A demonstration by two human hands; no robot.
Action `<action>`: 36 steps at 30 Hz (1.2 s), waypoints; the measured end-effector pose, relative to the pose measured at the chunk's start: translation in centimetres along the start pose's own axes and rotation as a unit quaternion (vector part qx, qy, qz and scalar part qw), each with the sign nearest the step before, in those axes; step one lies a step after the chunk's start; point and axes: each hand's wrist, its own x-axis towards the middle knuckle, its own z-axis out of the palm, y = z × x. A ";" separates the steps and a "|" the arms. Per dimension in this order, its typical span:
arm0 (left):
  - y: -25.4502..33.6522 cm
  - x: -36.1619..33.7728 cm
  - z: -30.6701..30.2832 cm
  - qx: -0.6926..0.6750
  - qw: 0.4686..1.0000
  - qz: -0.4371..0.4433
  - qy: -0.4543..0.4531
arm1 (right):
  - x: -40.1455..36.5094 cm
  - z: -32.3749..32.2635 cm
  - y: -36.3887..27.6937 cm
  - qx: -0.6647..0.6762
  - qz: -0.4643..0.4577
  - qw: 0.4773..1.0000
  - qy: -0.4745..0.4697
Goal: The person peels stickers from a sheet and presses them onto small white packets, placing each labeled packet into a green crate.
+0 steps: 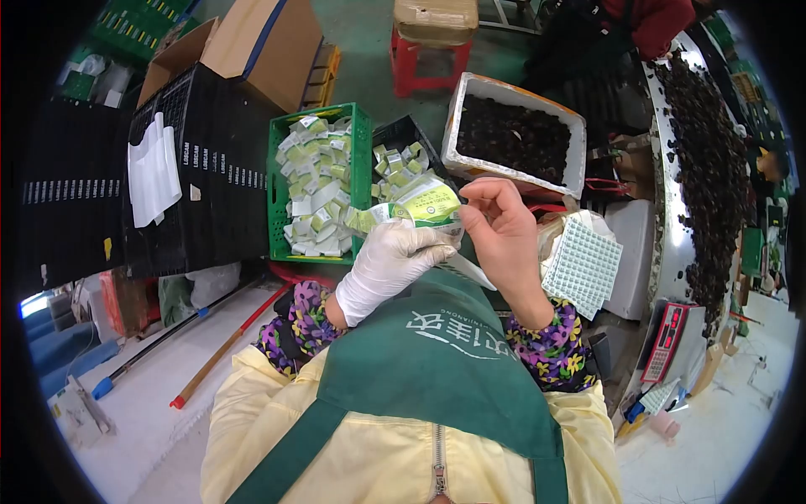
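Observation:
My left hand (395, 262), in a white glove, is closed around a green-and-white printed packet (426, 203) held in front of the apron. My right hand (506, 235) is bare, its thumb and forefinger drawn together in a pinch at the packet's right end. Whatever lies between those fingertips is too small to make out. Beyond my left hand, a green crate (361, 160) is filled with similar green-and-white folded packets (319, 181). More of them lie in a black crate (430, 143) beside it. Sheets of small round stickers (585, 262) are just right of my right wrist.
A white foam box (453, 134) of dark, shrivelled pieces stands ahead. At right, a long table (666, 197) bears more dark pieces, near a scale's red-edged keypad (665, 343). Stacked black crates (201, 168) stand left. A red stool (403, 63) and another person (663, 29) are at the back.

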 end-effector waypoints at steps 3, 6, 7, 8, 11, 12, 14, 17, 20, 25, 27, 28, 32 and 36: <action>-0.2 -0.1 0.3 0.001 1.000 -0.006 -0.001 | -0.1 0.4 0.2 -0.022 -0.007 1.000 0.004; 0.0 -0.1 0.3 0.013 1.000 0.004 0.008 | 0.2 0.3 0.4 -0.102 -0.025 0.994 -0.006; -0.6 -0.2 0.5 -0.001 0.999 0.027 0.019 | 0.7 -0.1 1.1 -0.191 -0.067 0.979 0.025; -0.9 -0.2 0.6 -0.014 0.998 0.050 0.030 | 1.0 -0.6 1.5 -0.278 -0.107 0.953 0.056; -1.3 -0.4 0.3 -0.089 0.993 -0.031 0.072 | 0.3 -1.5 1.2 -0.089 0.020 0.996 0.014; -0.2 -0.1 -0.1 -0.163 0.978 -0.107 0.076 | -0.2 -1.7 1.0 -0.088 0.020 0.996 0.009; -0.6 0.1 -0.5 -0.201 0.968 -0.127 0.078 | -0.9 -2.0 0.5 -0.274 -0.111 0.948 -0.118; -0.8 0.1 0.0 -0.263 0.943 -0.175 0.102 | -1.6 -2.2 1.8 -0.229 0.011 0.971 -0.070; -1.2 0.0 0.0 -0.222 0.947 -0.213 0.097 | -1.0 -1.7 1.2 -0.213 -0.025 0.976 -0.045; -0.2 0.1 0.5 -0.203 0.956 -0.201 0.059 | 0.2 -0.2 -1.3 -0.239 -0.151 0.959 0.004; -0.1 0.3 0.5 -0.208 0.956 -0.195 0.068 | 0.4 0.0 -0.6 -0.387 -0.317 0.865 0.041; -0.4 0.5 0.4 -0.242 0.946 -0.208 0.061 | 0.2 0.0 -0.3 -0.403 -0.376 0.834 0.040; -1.4 0.0 0.7 -0.247 0.947 -0.193 0.076 | 0.1 -1.0 0.9 -0.292 -0.332 0.893 0.080; -1.6 -0.1 0.1 -0.258 0.946 -0.173 0.093 | 1.2 -1.1 -1.2 0.013 0.064 0.997 0.035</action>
